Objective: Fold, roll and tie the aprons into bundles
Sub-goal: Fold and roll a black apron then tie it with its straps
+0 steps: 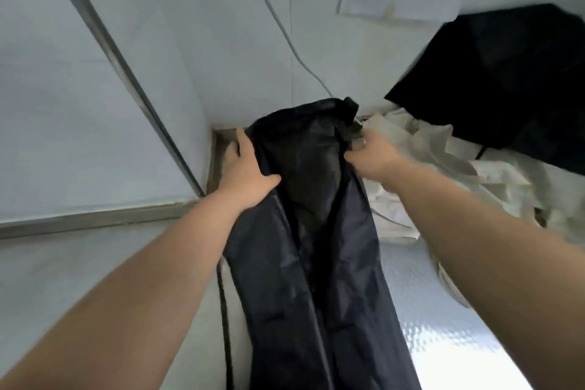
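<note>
Lengthwise, the dark apron (316, 231) is folded narrow; the left hand (250, 168) grips its left edge, the right hand (370, 155) pinches the right. Rolling likely follows.

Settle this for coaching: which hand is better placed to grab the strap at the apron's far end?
Probably right hand: it pinches the apron beside the strap; left hand holds the opposite edge.

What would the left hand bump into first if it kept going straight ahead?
Probably the grey ledge below the white wall, just beyond the left hand; depth is unclear.
</note>
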`<state>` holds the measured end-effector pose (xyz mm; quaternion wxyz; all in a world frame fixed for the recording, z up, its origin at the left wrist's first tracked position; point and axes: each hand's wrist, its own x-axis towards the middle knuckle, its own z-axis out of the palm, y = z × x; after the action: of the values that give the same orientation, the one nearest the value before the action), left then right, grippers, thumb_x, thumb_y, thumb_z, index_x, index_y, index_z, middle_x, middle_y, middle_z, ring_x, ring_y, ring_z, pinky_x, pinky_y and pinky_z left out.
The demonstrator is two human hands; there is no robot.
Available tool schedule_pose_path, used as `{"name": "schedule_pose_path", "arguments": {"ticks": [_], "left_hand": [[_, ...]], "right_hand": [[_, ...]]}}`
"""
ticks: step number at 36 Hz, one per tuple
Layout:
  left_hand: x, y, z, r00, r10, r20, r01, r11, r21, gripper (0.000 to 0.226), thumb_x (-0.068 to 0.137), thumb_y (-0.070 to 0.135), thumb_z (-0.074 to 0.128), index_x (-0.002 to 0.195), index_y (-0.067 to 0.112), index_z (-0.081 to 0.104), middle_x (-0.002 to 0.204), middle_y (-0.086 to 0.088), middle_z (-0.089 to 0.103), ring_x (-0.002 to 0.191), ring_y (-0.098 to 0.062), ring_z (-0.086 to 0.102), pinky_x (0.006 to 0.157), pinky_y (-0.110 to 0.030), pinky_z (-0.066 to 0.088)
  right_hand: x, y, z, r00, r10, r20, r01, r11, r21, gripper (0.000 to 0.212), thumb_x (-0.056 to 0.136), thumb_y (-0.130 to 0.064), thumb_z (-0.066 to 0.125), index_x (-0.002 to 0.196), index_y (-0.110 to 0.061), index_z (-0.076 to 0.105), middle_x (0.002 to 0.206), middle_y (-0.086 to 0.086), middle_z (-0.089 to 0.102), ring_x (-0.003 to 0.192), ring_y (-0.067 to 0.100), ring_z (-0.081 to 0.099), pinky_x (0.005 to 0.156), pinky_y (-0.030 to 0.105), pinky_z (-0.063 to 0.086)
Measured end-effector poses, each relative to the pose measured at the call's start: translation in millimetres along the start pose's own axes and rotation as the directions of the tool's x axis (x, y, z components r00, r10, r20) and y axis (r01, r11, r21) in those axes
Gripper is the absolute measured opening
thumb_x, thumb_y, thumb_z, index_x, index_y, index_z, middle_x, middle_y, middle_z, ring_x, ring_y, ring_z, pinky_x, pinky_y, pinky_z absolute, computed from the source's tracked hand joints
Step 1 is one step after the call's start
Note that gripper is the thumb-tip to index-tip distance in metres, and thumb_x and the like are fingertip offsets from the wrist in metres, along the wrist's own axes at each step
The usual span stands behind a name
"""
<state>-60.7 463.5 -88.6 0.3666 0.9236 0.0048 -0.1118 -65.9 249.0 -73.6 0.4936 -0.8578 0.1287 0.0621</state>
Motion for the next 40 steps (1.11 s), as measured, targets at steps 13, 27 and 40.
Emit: {"name": "schedule_pose_path", "arguments": {"ticks": [13,27,40], "left_hand": [[-95.1,-55.4,124.4,0.979,-0.145,0.145,0.082,0.924,0.373,0.053,0.095,0.042,0.047,0.145,0.036,0.03,0.155,0.003,0.018,0.141,-0.024,0.017,0.111,-0.044,0.023],[-142.9,-90.8,136.1,0.845,-0.502,-0.183,0.535,0.801,0.269,0.104,0.078,0.06,0.063,0.151,0.023,0.0,0.155,-0.014,0.01,0.138,-0.037,0.019,0.11,-0.045,0.025],[-129.9,-109.4,99.2,0.623,-0.776,-0.096,0.642,0.578,-0.504,0.05,0.067,-0.002,0.075,0.108,0.001,0.047,0.091,-0.012,0.057,0.07,-0.025,0.057,0.054,-0.03,0.048]], "right_hand": [[-67.9,136.3,25.8,0.942,0.22,0.254,-0.086,0.888,-0.452,0.083,0.083,-0.039,0.068,0.149,-0.027,0.019,0.142,0.01,0.03,0.124,0.029,0.045,0.102,0.032,0.04],[-70.4,165.1,27.2,0.986,0.169,-0.002,-0.138,0.802,-0.581,0.039,0.094,-0.01,0.048,0.132,-0.015,0.041,0.132,0.019,0.032,0.11,0.04,0.048,0.092,0.043,0.045],[-89.8,141.9,81.7,0.884,0.142,0.446,0.124,0.847,-0.516,0.072,0.086,-0.034,0.067,0.146,-0.026,0.028,0.14,0.008,0.022,0.131,0.029,0.035,0.111,0.036,0.032]]}}
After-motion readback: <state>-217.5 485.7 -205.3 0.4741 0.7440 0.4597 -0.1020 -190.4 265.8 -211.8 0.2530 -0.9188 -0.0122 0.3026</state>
